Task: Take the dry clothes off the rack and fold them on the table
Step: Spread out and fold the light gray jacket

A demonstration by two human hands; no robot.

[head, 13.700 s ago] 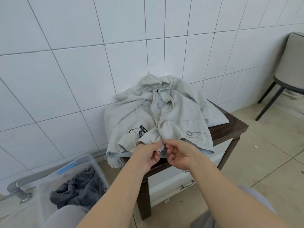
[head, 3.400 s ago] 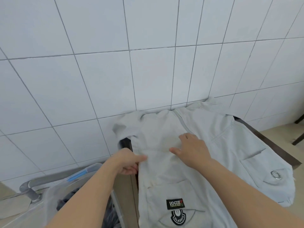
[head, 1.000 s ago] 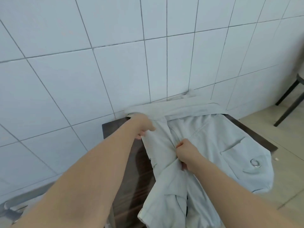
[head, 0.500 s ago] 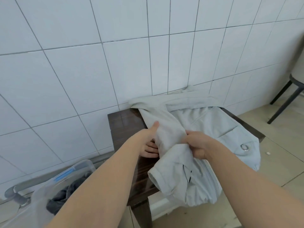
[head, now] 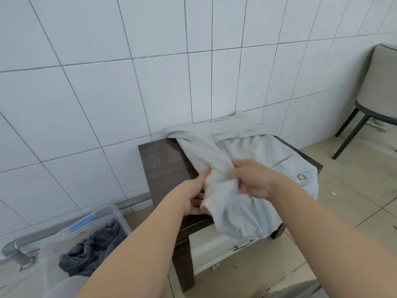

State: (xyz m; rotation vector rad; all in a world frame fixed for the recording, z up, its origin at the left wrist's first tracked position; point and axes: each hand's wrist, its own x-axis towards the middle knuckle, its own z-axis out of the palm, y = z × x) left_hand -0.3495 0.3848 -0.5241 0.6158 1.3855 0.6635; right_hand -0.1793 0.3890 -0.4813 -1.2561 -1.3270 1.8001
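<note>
A light grey jacket (head: 253,147) lies on a small dark wooden table (head: 163,164) against the tiled wall. Its left sleeve is folded diagonally across the body toward the table's front edge. My left hand (head: 196,197) holds the sleeve from its left side, thumb on top and fingers under the cloth. My right hand (head: 250,179) grips the same sleeve from the right, fingers curled into the fabric. The sleeve's cuff end (head: 234,220) hangs over the table's front. A metal ring (head: 301,177) shows on the jacket's right pocket.
A clear plastic bin (head: 96,218) with a dark grey garment (head: 92,248) stands on the floor at the lower left, beside a grey pipe (head: 129,203). A grey chair (head: 378,100) stands at the far right. White drawers (head: 223,248) sit under the table.
Both hands have slid down the folded sleeve toward the table's front edge, still gripping it. The view has pulled back and tilted down, showing more floor and the bin.
</note>
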